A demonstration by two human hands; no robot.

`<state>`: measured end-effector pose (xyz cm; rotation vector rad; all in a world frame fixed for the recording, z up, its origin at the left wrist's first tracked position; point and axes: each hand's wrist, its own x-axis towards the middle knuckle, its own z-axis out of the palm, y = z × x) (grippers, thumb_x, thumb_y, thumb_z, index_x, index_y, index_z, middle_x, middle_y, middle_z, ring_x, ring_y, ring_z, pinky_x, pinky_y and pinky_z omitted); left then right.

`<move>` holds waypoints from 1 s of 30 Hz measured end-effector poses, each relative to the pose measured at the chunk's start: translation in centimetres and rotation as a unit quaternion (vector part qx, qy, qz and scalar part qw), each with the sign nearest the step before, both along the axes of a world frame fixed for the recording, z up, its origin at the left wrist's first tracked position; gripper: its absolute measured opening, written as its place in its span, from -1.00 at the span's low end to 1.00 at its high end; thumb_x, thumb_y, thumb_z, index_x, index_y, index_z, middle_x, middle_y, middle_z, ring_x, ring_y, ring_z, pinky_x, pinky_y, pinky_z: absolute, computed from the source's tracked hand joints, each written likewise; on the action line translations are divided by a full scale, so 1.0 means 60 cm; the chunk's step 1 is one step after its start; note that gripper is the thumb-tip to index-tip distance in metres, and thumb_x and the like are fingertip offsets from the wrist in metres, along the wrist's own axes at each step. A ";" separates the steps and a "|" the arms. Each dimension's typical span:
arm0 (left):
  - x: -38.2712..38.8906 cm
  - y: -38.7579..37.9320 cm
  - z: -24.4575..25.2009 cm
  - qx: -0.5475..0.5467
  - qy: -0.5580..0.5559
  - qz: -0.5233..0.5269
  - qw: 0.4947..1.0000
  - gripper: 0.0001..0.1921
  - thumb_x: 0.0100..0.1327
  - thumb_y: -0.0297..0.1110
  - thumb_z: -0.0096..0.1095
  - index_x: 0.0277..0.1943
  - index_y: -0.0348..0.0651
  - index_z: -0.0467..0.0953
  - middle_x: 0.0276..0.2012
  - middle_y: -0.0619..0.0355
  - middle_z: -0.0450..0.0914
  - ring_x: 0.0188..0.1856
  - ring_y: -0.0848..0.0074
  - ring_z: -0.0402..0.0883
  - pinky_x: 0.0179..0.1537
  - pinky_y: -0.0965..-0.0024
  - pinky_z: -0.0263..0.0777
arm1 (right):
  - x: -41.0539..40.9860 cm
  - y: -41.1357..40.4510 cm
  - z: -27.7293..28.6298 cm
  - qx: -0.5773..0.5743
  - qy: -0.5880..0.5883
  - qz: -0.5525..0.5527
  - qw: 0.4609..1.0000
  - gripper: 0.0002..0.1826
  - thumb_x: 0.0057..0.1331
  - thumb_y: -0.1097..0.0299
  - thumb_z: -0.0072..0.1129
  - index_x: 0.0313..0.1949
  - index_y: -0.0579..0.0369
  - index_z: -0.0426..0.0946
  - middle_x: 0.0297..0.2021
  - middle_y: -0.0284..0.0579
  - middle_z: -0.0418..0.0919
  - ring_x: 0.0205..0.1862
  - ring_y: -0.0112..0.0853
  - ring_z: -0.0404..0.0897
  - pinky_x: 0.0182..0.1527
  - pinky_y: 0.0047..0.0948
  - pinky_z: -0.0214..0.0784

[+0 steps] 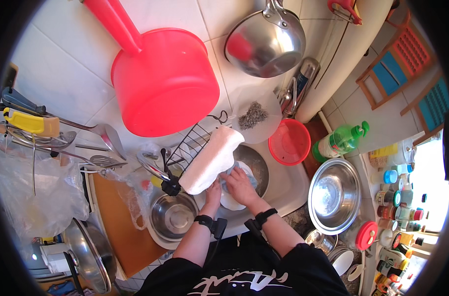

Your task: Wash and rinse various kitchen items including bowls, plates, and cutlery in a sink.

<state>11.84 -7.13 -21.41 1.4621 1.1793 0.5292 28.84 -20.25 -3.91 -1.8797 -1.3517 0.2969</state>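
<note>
A blue-grey cloth [252, 180] lies under the fingers of my right hand [241, 186], which presses it against a white dish [230, 202] in the sink [289, 190]. My left hand [213, 194] is at the dish's left side. Its fingertips are partly hidden by a thick white roll or folded towel [213, 159], so its grip is unclear. Behind the dish, a round metal basin [261, 174] shows in the sink. To the left, a steel bowl [174, 214] sits in the smaller basin, below the faucet [152, 166].
A red plastic dipper [165, 81] and a steel pan [267, 42] hang on the tiled wall. Right of the sink are a red strainer basket [290, 142], a green pump bottle [337, 142] and a metal basin [334, 196]. Utensils [106, 138] hang at left above a wooden board [117, 222].
</note>
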 end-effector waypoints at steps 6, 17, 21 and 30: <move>0.046 -0.017 0.087 -0.052 0.049 -0.015 0.997 -0.34 0.74 0.15 0.15 0.37 -0.43 0.66 0.29 0.04 0.74 0.28 0.39 0.63 0.40 0.32 0.42 | 0.084 -0.018 -0.163 -0.038 0.194 -0.077 0.977 -0.49 0.52 0.44 0.10 0.44 0.02 0.57 0.27 0.22 0.66 0.43 0.11 0.58 0.52 -0.03 0.39; 0.044 -0.022 0.088 -0.191 -0.205 0.226 0.933 -0.44 0.77 0.00 0.12 0.50 -0.32 0.47 0.37 0.05 0.69 0.33 0.28 0.72 0.36 0.18 0.62 | -0.077 -0.154 -0.139 -0.007 0.309 -0.128 0.943 -0.38 0.59 0.46 0.14 0.60 0.15 0.35 0.41 0.36 0.52 0.48 0.23 0.51 0.53 -0.02 0.36; 0.057 -0.083 0.082 -0.224 -0.153 0.198 0.942 -0.37 0.77 0.17 0.02 0.43 -0.29 0.54 0.29 0.03 0.73 0.27 0.27 0.75 0.30 0.18 0.64 | -0.097 -0.140 -0.049 -0.114 0.255 -0.117 0.953 -0.29 0.54 0.49 0.13 0.66 0.05 0.28 0.40 0.41 0.50 0.49 0.33 0.45 0.59 0.06 0.29; 0.033 -0.094 0.168 -0.287 0.006 0.101 0.953 -0.54 0.82 0.04 -0.02 0.18 -0.20 0.64 -0.02 0.18 0.77 -0.05 0.49 0.75 0.00 0.34 0.66 | -0.059 -0.102 -0.004 -0.032 0.125 0.050 0.990 -0.36 0.48 0.52 0.16 0.54 -0.03 0.46 0.23 0.24 0.61 0.49 0.27 0.46 0.65 0.14 0.20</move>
